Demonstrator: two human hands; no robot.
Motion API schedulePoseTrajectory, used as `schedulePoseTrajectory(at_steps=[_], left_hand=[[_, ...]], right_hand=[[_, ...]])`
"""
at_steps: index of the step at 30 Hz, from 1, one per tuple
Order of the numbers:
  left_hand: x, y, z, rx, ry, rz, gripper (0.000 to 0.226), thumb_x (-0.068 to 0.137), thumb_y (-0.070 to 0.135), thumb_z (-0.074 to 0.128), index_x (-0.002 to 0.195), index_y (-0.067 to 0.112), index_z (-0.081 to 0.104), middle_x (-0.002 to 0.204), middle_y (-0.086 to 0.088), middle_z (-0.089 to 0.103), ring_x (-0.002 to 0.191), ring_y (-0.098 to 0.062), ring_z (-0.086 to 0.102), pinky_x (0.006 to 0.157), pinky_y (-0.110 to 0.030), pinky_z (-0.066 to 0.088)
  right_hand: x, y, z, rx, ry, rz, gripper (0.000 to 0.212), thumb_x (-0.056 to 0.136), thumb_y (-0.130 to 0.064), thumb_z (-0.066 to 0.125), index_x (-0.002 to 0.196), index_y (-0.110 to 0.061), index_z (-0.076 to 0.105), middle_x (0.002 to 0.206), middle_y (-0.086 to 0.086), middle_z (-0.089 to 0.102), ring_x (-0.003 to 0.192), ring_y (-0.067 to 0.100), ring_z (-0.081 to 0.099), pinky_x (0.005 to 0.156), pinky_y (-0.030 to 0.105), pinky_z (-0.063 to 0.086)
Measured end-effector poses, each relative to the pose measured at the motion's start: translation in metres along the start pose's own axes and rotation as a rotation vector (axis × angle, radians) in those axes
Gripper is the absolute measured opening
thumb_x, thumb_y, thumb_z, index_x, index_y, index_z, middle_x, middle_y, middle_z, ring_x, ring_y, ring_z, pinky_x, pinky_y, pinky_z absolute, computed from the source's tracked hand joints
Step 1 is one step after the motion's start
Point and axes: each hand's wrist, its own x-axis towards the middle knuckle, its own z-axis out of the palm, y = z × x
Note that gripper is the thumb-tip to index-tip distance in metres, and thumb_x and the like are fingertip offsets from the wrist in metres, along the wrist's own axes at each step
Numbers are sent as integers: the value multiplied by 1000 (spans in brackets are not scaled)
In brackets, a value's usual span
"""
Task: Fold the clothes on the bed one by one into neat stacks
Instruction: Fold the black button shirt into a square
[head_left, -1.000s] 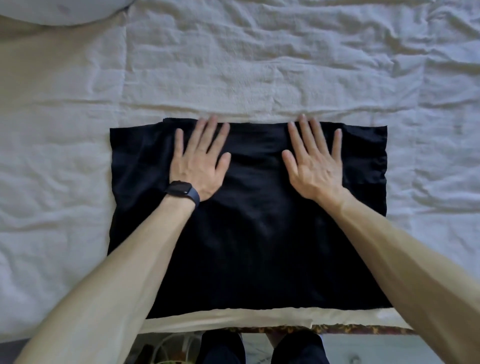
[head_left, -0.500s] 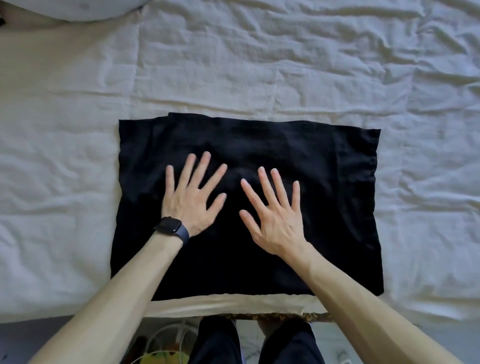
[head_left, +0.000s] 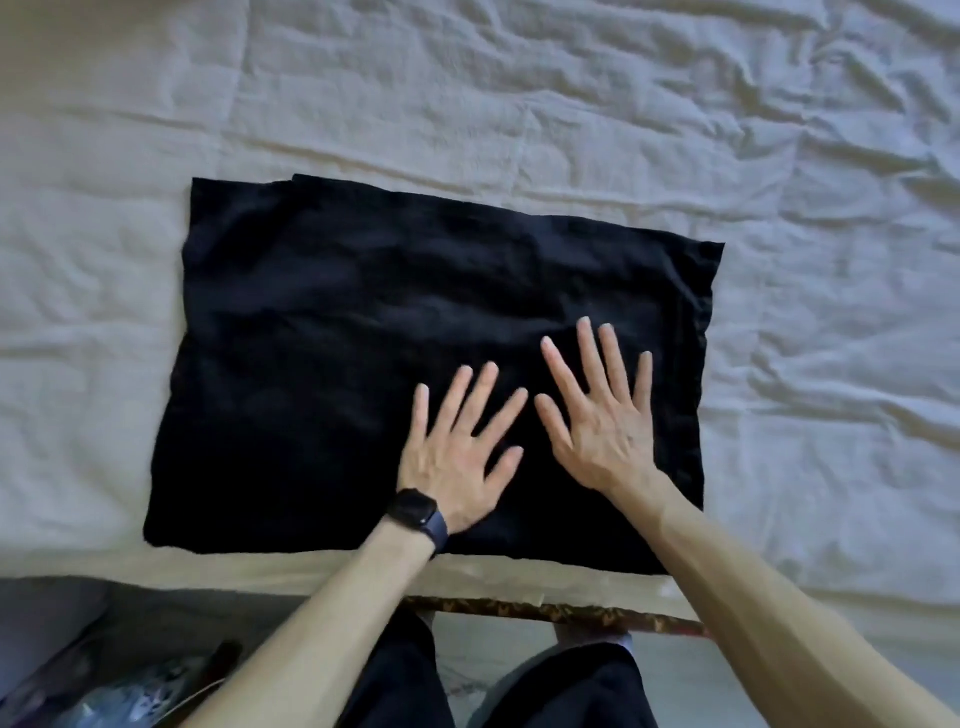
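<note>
Black cloth (head_left: 363, 338): seen from the head camera, folded into one wide flat shape. Lies on the bed close to the near edge, a bit crooked, with the far edge slanting down to the right.
White sheet (head_left: 467, 104): covers the bed, full of wrinkles. Shows on all sides of the cloth, only a thin strip on the near side.
Left hand (head_left: 457, 457): flat on the cloth, palm down, fingers straight and spread wide. Holds nothing. Sits by the near edge of the cloth, about in the middle.
Right hand (head_left: 602, 431): flat on the cloth too, palm down, fingers straight and spread. Holds nothing. Just beside the left hand, a little farther up, on the right half of the cloth.
Thumbs: close to each other, not touching.
Watch (head_left: 415, 512): dark, on the left wrist, right at the near edge of the cloth.
Bed edge (head_left: 545, 610): thin brown strip with a pattern, under the sheet.
Legs (head_left: 571, 691): in dark trousers, right up against the bed.
Floor corner (head_left: 130, 696): some things at the lower left, too blurry to tell.
</note>
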Motion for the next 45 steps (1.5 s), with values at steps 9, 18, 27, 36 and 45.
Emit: schedulePoseTrajectory(at_steps=[9,18,27,36,45], left_hand=[[-12,170,51,-11,-312,154,92,90,80,25,159,32,-10,166,1,-20,153,-22,-20,120,-56,-14],[-9,232,49,180,-242,-10,105,78,64,69,156,23,12,155,-4,22,141,-23,27,116,-51,17],[-16,257,34,351,-602,72,90,84,-13,48,154,20,2,161,-10,0,150,-29,1,120,-52,4],[-38,254,38,-112,223,-175,13,91,29,63,95,20,70,82,3,65,71,-22,59,60,-35,47],[-34,243,-14,-878,320,-919,25,101,30,58,119,16,69,97,11,66,95,-9,63,77,-22,46]], right_hand=[[-14,158,-11,33,-97,171,59,106,-51,19,162,-41,4,171,-1,-8,157,18,-12,122,54,-12],[-69,231,-11,121,-274,137,62,106,-52,19,161,-38,-8,169,-2,-19,154,18,-21,121,55,-16],[-67,233,-21,211,-335,113,66,105,-49,27,162,-33,-2,170,2,-15,155,23,-19,120,59,-13],[-69,238,-29,213,-334,66,67,104,-47,34,162,-29,6,171,6,-7,157,26,-12,123,60,-6],[-16,183,-69,1027,-395,369,40,87,-52,60,110,-19,61,98,-4,63,88,18,59,77,31,48]])
